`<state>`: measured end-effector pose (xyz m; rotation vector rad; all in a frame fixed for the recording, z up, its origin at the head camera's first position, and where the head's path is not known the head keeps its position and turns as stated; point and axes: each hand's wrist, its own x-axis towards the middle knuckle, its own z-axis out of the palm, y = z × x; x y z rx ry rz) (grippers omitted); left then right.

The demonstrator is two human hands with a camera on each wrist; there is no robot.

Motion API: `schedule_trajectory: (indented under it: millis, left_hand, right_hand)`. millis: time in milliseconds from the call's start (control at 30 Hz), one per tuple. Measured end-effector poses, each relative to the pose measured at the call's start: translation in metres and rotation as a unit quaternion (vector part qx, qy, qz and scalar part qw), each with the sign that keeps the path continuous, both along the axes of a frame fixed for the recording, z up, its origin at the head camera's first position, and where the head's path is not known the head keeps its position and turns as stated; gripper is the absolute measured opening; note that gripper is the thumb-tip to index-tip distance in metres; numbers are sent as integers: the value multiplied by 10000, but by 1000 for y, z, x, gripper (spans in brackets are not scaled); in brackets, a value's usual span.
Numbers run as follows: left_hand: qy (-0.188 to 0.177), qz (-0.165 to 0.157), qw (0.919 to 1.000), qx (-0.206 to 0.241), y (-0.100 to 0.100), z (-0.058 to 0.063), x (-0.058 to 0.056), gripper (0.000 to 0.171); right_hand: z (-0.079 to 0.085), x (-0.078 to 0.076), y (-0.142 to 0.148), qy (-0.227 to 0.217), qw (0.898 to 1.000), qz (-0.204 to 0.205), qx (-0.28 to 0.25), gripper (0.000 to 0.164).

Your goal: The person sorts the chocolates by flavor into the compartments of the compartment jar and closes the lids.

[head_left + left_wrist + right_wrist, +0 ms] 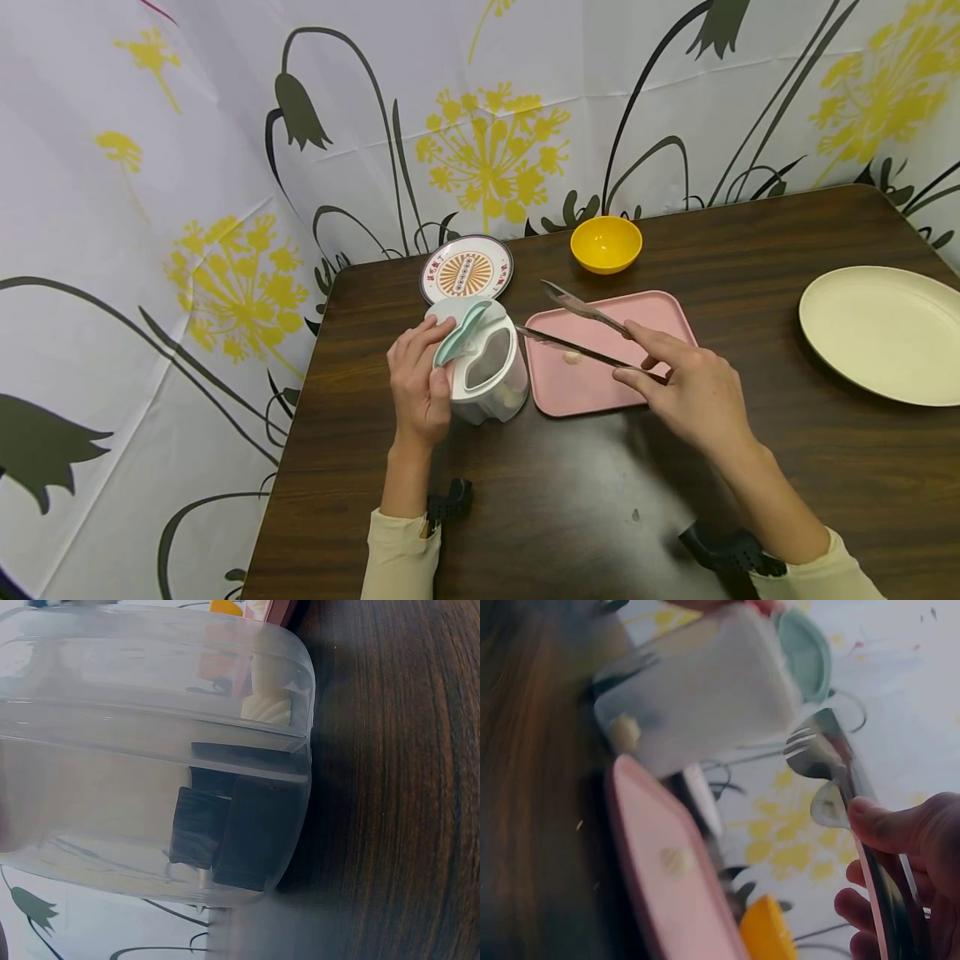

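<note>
My left hand (422, 385) grips the raised mint-green flip lid (461, 333) of a translucent storage container (501, 398), thumb and fingers at the lid's edge. Dark blocky pieces (244, 817) and pale ridged pieces (267, 705) lie inside, on either side of a divider. In my right hand (693, 392) is a pair of metal tongs (581, 310), pinched between thumb and fingers. Its two arms stand spread apart, one with a fork-like tip, above the pink tray (555, 400). A small pale piece (572, 357) lies on that tray, below the nearer tong arm.
Behind the container is a round white plate (487, 292) with an orange sunburst print. A yellow bowl (606, 246) stands at the back, beyond the tray. At the far right lies a large cream plate (885, 333). A floral curtain (360, 167) hangs behind the dark wooden table (525, 517).
</note>
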<state>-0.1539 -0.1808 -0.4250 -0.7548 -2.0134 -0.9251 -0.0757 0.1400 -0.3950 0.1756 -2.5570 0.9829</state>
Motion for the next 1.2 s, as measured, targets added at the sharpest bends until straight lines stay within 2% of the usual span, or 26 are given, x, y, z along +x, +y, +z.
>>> schedule_trajectory:
  millis: [133, 333, 633, 800, 1200]
  left_hand:
    - [-27, 0, 10000, -4, 0, 0, 0, 58]
    - [-41, -15, 10000, -16, 0, -1, 0, 57]
    - [-19, 6, 10000, 5, 0, 0, 0, 58]
    - [-2, 1, 10000, 14, 0, 0, 0, 58]
    - [-32, -10, 10000, 10, 0, -1, 0, 58]
  right_hand:
    - [-14, -5, 6, -537, 9982, -155, 207, 57]
    - [-42, -11, 8, -936, 9943, -159, 481, 56]
    - [-55, -13, 6, -1345, 9888, -159, 630, 53]
    - [-59, -14, 6, -1388, 9877, -216, 691, 51]
    - [-62, -15, 6, -1016, 9917, -294, 726, 44]
